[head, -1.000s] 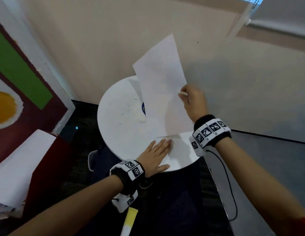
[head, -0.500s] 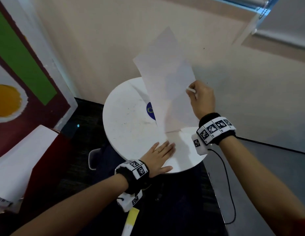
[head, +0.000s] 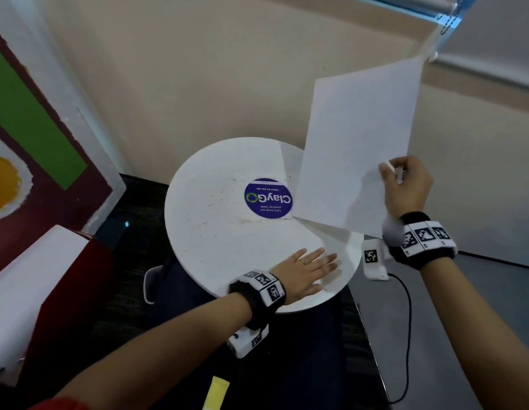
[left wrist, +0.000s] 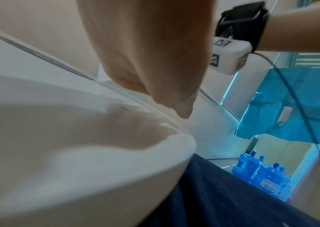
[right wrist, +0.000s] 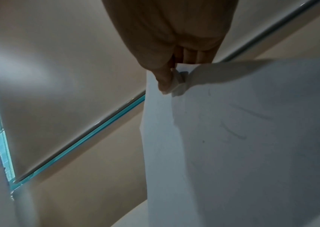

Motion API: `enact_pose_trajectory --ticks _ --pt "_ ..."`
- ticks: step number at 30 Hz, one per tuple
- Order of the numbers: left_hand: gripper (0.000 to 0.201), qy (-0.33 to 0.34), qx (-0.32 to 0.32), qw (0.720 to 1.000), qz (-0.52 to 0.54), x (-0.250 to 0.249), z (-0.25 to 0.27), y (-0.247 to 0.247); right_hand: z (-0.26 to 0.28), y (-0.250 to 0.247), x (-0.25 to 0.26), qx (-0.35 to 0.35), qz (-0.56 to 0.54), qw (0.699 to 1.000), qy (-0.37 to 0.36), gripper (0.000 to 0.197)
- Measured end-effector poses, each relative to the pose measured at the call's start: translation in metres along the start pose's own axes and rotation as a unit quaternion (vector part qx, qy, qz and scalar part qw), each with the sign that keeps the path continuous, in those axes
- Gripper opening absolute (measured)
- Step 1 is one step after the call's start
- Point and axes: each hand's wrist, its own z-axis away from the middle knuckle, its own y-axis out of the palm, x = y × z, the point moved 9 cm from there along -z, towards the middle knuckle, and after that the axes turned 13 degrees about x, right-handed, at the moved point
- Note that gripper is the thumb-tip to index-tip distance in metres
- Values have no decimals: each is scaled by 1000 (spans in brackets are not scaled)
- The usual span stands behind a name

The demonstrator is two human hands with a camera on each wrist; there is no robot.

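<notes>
A white paper sheet (head: pixel 354 149) hangs in the air over the right edge of the round white table (head: pixel 216 220). My right hand (head: pixel 405 184) pinches its near right edge between thumb and fingers; a small white bit shows at the thumb. From the right wrist, the sheet (right wrist: pixel 242 138) hangs from the thumb of the right hand (right wrist: pixel 167 76) and bears faint pencil marks. My left hand (head: pixel 304 270) lies flat, fingers straight, at the table's near edge, its fingertips on a second white sheet (head: pixel 343 253) lying there. The left wrist view shows the left hand (left wrist: pixel 155 61) resting on the table (left wrist: pixel 77 153).
A blue round ClayGo sticker (head: pixel 267 198) marks the table's middle. A painted board (head: pixel 35 143) leans at the left, with a red box (head: pixel 65 291) below it. A grey surface (head: pixel 464 306) and a black cable (head: pixel 408 321) lie to the right. Blue water bottles (left wrist: pixel 262 173) stand beyond.
My right hand has carried the sheet to the right and away from the table, uncovering the blue sticker. The left hand has stayed flat at the table's near edge.
</notes>
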Motion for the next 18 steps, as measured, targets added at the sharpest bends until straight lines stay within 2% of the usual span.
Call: enact_pose_trajectory --ticks 3,5,6,8,10,11,12,14,15,16,17,18 --pt "57 -55 55 997 -4 10 -22 7 4 -13 -19 -15 -10 1000 6 18" --pt "58 -143 59 988 22 40 -10 8 4 -23 -26 -20 -6 1000 -3 19" --pt "59 -207 49 976 44 62 6 9 4 -29 -28 -21 -3 1000 -9 19" --pt "62 -345 28 934 87 105 51 11 3 -41 -33 -25 -10 1000 -16 16" --pt "64 -434 11 898 68 121 82 8 3 -50 -34 -25 -24 999 -25 6" --pt "64 -428 -1 902 48 116 79 3 3 -52 -32 -27 -24 999 -33 7" --pt "62 -383 -13 923 36 102 65 -2 4 -54 -29 -28 -24 999 -38 13" --pt "63 -221 6 975 37 55 24 0 5 -56 -27 -23 -37 998 -41 11" --pt "63 -140 27 989 42 31 7 6 5 -57 -27 -18 -41 998 -40 10" --pt "61 -85 49 995 30 14 -5 13 5 -58 -27 -9 -47 998 -39 12" --pt "58 -65 66 996 12 7 -9 19 4 -57 -30 6 -58 998 -34 16" --pt "58 -73 67 995 1 11 -9 23 2 -54 -35 28 -73 997 -22 18"
